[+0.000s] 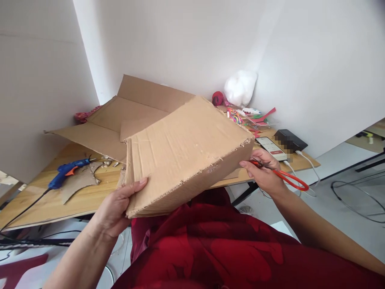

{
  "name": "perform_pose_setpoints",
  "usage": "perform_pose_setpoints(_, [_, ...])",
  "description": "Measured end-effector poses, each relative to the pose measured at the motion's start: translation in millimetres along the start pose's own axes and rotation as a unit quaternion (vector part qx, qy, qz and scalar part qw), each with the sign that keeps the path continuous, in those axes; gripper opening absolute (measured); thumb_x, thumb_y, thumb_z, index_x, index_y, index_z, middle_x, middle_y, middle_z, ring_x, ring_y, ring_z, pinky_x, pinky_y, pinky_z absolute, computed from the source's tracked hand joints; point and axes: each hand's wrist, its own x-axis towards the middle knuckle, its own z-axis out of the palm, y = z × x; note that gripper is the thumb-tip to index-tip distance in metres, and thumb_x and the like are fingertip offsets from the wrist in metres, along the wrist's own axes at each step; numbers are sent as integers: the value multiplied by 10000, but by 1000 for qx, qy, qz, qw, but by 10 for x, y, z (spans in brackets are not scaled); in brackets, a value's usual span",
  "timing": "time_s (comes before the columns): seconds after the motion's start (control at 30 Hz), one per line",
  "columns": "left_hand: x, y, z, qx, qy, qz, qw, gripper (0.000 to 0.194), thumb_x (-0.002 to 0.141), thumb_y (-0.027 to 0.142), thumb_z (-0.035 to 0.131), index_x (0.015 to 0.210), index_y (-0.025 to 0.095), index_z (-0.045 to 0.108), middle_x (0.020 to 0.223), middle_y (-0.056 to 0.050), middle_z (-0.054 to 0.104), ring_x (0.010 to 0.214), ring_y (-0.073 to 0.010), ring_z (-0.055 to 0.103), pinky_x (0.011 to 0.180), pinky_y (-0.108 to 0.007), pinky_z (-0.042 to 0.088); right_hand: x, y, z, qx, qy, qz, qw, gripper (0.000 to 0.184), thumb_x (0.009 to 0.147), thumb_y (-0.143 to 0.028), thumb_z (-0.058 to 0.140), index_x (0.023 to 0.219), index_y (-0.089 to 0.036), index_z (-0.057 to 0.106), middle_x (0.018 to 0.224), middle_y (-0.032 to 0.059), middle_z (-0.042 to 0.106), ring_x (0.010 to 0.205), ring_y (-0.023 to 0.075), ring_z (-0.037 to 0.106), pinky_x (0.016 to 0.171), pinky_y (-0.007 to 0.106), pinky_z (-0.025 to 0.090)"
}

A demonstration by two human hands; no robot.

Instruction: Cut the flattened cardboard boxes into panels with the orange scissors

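Note:
I hold a folded piece of brown corrugated cardboard (186, 148) above my lap, in front of the wooden table (45, 200). My left hand (116, 208) grips its near left corner, thumb on top. My right hand (263, 172) is closed around red-handled scissors (290, 180) at the cardboard's right corner, fingertips touching the edge. The scissor blades are mostly hidden behind my fingers and the cardboard.
An opened flat cardboard box (120, 116) lies on the table behind. A blue glue gun (67, 170) with its cord and cardboard scraps (78, 182) sit at left. A phone (270, 146), black box (290, 140), coloured paper strips (252, 118) and white stuffing (240, 86) lie at right.

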Motion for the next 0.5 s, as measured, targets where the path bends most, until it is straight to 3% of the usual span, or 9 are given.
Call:
perform_pose_setpoints(0.1, [-8, -105, -20, 5, -11, -27, 1000, 350, 659, 153, 780, 995, 72, 730, 898, -171, 779, 767, -339, 763, 626, -362, 661, 44, -13, 22, -2, 23, 7, 1000, 318, 727, -469, 803, 871, -297, 577, 627, -52, 545, 497, 147, 453, 532, 325, 402])
perform_pose_setpoints(0.2, [-17, -191, -55, 7, -3, -10, 1000, 421, 611, 195, 803, 1022, 127, 740, 942, -162, 779, 904, -391, 746, 743, -439, 660, 92, 11, 34, -13, 3, 16, 1000, 330, 732, -500, 783, 875, -296, 567, 690, -33, 567, 541, 159, 462, 541, 325, 418])
perform_pose_setpoints(0.33, [7, -257, -131, 10, 18, 73, 997, 456, 599, 300, 836, 1035, 195, 751, 1007, -134, 778, 1065, -416, 695, 829, -472, 641, 186, 29, 46, -17, -34, 4, 999, 312, 750, -483, 761, 858, -261, 569, 717, -28, 563, 569, 144, 469, 544, 298, 406])
perform_pose_setpoints(0.5, [34, -289, -125, 15, -18, 167, 986, 553, 596, 363, 884, 1113, 224, 746, 1149, -99, 752, 1231, -388, 609, 972, -429, 588, 458, -138, 59, -41, -15, -53, 998, 257, 758, -421, 754, 825, -242, 582, 705, -38, 538, 619, 132, 480, 600, 283, 401])
